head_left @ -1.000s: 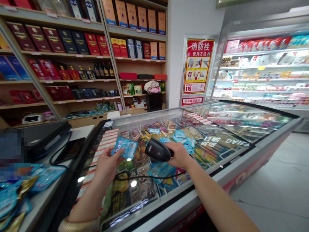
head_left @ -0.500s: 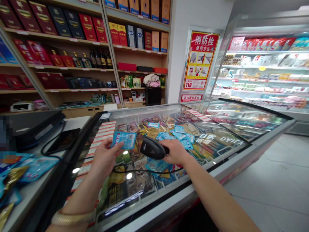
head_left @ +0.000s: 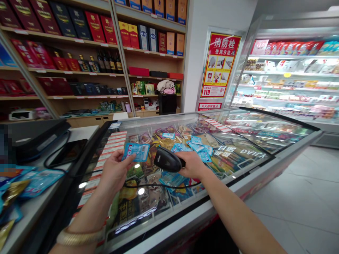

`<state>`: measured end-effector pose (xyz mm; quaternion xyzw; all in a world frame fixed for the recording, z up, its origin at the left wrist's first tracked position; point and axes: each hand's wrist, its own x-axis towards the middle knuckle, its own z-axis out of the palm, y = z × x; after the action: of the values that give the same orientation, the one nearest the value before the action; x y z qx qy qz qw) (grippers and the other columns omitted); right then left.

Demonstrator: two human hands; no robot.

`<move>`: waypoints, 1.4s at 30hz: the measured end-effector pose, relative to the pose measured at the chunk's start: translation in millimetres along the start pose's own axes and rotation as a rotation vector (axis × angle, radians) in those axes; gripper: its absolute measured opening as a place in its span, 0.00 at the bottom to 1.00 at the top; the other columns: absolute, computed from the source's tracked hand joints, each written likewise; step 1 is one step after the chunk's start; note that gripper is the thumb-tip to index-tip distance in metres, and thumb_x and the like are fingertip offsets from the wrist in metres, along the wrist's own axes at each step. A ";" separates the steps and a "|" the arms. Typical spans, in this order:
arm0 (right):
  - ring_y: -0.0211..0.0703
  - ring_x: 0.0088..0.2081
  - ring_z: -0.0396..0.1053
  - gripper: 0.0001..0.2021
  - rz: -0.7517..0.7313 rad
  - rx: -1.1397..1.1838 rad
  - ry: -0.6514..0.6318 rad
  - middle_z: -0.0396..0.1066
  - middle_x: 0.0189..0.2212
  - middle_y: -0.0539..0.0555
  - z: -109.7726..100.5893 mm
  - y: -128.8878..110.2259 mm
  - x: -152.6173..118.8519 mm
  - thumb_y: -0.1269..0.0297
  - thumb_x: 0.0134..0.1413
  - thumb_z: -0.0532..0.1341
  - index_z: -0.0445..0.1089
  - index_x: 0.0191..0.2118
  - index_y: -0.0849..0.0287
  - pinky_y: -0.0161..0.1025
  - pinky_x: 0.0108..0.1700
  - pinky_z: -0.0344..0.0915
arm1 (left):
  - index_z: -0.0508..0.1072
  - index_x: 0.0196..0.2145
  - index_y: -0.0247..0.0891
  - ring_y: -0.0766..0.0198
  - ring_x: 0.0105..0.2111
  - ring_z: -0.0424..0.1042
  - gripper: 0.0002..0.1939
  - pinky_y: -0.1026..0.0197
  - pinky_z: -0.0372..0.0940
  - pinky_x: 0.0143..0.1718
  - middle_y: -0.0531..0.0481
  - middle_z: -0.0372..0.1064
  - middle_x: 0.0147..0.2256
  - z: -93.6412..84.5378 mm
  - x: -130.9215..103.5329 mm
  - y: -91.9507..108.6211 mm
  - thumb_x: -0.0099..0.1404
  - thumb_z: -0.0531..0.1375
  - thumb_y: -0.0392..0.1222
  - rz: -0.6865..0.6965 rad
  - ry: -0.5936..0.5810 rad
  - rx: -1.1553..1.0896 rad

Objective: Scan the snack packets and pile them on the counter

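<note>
- Light-blue flat plastic packet with pink-and-white print [head_left: 136,152]: pinched at its left end by the left fingers [head_left: 129,160], thumb across the near face; the rest reaches rightward from them, raised above the glass, long axis roughly side to side.
- Right fingers [head_left: 183,155]: wrapped around the grip of a black plastic handheld scanner [head_left: 168,160], whose rounded head points leftward, away from them and at the packet's right end.
- Key relation, as I judge it: the packet's free end and the scanner's head face each other between the two sets of fingers, near but apart. Left fingers are nearer the packet; its pale, barcode-like panel sits on the side away from them.
- More light-blue packets [head_left: 204,155] lie just beyond the right fingers, seemingly on the glass top of a long grey-framed chest freezer [head_left: 265,170].
- Packet lettering is partly under the left thumb and too small to read; so is the scanner's white mark.
- White freezer lettering, right of the right fingers, shows "DAI" and turned-round characters.
- Red-and-yellow wall poster [head_left: 221,65], well beyond the right fingers: "消防栓 使用方法", "119"; the red sign beneath [head_left: 209,106]: "灭火器放置点".
</note>
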<state>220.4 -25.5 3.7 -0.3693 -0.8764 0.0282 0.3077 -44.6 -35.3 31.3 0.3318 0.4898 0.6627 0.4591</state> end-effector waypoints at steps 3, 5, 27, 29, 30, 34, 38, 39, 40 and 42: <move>0.44 0.35 0.73 0.11 0.000 -0.007 -0.003 0.76 0.33 0.52 0.2 0.3 0.3 0.60 0.49 0.62 0.71 0.39 0.55 0.35 0.35 0.61 | 0.66 0.27 0.38 0.69 0.26 0.72 0.24 0.66 0.70 0.29 0.56 0.72 0.26 0.0 -0.3 0.3 0.32 0.72 0.36 -0.001 0.005 -0.004; 0.44 0.35 0.73 0.11 0.003 -0.009 -0.001 0.76 0.33 0.52 0.3 0.3 0.2 0.60 0.49 0.63 0.71 0.39 0.55 0.35 0.35 0.61 | 0.66 0.27 0.38 0.68 0.26 0.72 0.23 0.66 0.70 0.30 0.56 0.72 0.26 -0.4 -0.4 0.0 0.32 0.72 0.36 0.004 0.004 0.000; 0.47 0.36 0.75 0.16 -0.056 0.037 0.134 0.78 0.37 0.57 2.3 5.6 -6.0 0.65 0.47 0.60 0.72 0.44 0.57 0.37 0.38 0.67 | 0.63 0.26 0.39 0.69 0.25 0.67 0.19 0.66 0.65 0.29 0.58 0.66 0.25 -1.1 -11.0 21.0 0.40 0.69 0.40 0.295 0.132 0.055; 0.46 0.34 0.75 0.15 -0.079 0.026 0.129 0.78 0.36 0.58 3.3 7.5 -8.1 0.65 0.48 0.59 0.72 0.44 0.58 0.38 0.37 0.68 | 0.64 0.27 0.40 0.68 0.28 0.68 0.16 0.66 0.65 0.33 0.56 0.66 0.27 -10.9 -20.3 42.2 0.44 0.68 0.41 0.489 0.169 0.134; 0.47 0.34 0.75 0.15 -0.090 0.013 0.131 0.78 0.36 0.58 4.0 8.6 -9.1 0.65 0.49 0.58 0.72 0.44 0.58 0.38 0.38 0.68 | 0.65 0.27 0.40 0.67 0.30 0.69 0.15 0.66 0.65 0.35 0.55 0.67 0.28 -19.6 -25.5 53.6 0.45 0.68 0.41 0.574 0.183 0.193; 0.48 0.36 0.76 0.16 -0.099 -0.022 0.141 0.78 0.36 0.58 6.3 11.3 -11.8 0.65 0.49 0.58 0.72 0.45 0.57 0.39 0.38 0.70 | 0.67 0.27 0.41 0.62 0.38 0.72 0.12 0.62 0.64 0.46 0.52 0.73 0.34 -83.1 -41.6 94.6 0.49 0.68 0.41 0.777 0.278 0.559; 0.49 0.35 0.77 0.15 -0.116 -0.037 0.149 0.78 0.36 0.58 6.2 10.5 -12.0 0.65 0.49 0.57 0.72 0.43 0.57 0.39 0.37 0.71 | 0.70 0.29 0.42 0.59 0.37 0.71 0.06 0.61 0.61 0.44 0.53 0.76 0.35 -172.6 -35.7 128.4 0.52 0.64 0.40 0.802 0.479 1.070; 0.48 0.35 0.77 0.15 -0.118 -0.038 0.149 0.78 0.36 0.58 6.0 10.2 -12.0 0.65 0.49 0.57 0.73 0.43 0.57 0.39 0.37 0.71 | 0.71 0.29 0.42 0.58 0.36 0.71 0.06 0.61 0.61 0.44 0.53 0.75 0.35 -192.6 -31.3 136.0 0.51 0.64 0.38 0.775 0.514 1.187; 0.48 0.34 0.77 0.15 -0.115 -0.037 0.145 0.78 0.35 0.58 5.9 10.0 -12.0 0.65 0.49 0.57 0.73 0.43 0.57 0.39 0.36 0.71 | 0.72 0.30 0.41 0.58 0.34 0.70 0.06 0.59 0.60 0.45 0.53 0.75 0.34 -210.0 -26.6 142.9 0.51 0.63 0.37 0.741 0.551 1.287; 0.48 0.34 0.77 0.14 -0.099 -0.029 0.131 0.78 0.35 0.58 6.3 10.3 -12.2 0.65 0.48 0.57 0.73 0.42 0.56 0.39 0.36 0.71 | 0.73 0.30 0.41 0.58 0.33 0.68 0.06 0.55 0.58 0.50 0.53 0.74 0.32 -236.0 -17.7 153.0 0.51 0.62 0.36 0.671 0.595 1.443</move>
<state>229.9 -25.0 -10.6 -0.3310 -0.8720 -0.0241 0.3600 -291.5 -148.2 106.7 0.4829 0.7686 0.3485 -0.2338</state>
